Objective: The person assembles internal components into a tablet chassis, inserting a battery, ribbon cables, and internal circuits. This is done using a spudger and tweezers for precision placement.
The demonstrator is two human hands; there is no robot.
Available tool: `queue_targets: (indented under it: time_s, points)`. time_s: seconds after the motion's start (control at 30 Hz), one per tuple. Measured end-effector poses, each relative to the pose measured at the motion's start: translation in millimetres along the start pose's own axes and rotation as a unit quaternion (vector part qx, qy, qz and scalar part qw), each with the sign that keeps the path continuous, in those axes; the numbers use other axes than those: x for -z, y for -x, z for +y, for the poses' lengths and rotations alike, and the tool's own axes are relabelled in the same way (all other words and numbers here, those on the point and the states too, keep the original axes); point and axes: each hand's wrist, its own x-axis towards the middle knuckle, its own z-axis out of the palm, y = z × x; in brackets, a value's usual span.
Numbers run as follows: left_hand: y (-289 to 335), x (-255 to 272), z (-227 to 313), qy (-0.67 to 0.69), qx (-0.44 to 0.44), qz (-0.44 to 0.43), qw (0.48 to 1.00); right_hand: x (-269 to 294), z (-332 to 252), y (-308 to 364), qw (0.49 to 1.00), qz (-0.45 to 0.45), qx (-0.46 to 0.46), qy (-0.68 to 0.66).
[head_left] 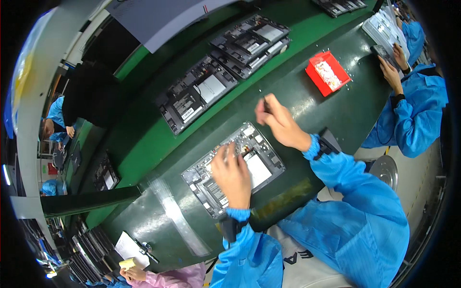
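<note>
Counted one opened device (258, 170), one red bin (316, 81), one left hand (233, 176), one right hand (285, 127). Saw the device directly beneath the left fingers, lower-left of the right. Found left fingers bent, slightly parted; could not tell any hold. Found right fingers nearly closed at a small dark thing (266, 104); could not confirm a grip.

matt plastic device casing (205, 196); smooth, glossy tabletop (345, 113); sheeny cloth sleeve (343, 173); plastic bin (317, 83).
</note>
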Motion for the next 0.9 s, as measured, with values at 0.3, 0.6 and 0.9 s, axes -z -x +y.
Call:
queue_targets:
  time_s: [0.3,0.6,0.9]
  points:
    - [73,81,-52,0.047,0.21,-0.032,0.976,23,-6,74,0.97,-0.114,-0.092,0.195]
    - [-21,117,-91,0.489,0.295,0.187,0.8,4,5,23,0.983,-0.096,-0.102,-0.12]
    - [-135,133,-249,0.391,0.327,0.346,0.788,14,51,2,0.984,-0.018,-0.132,-0.116]
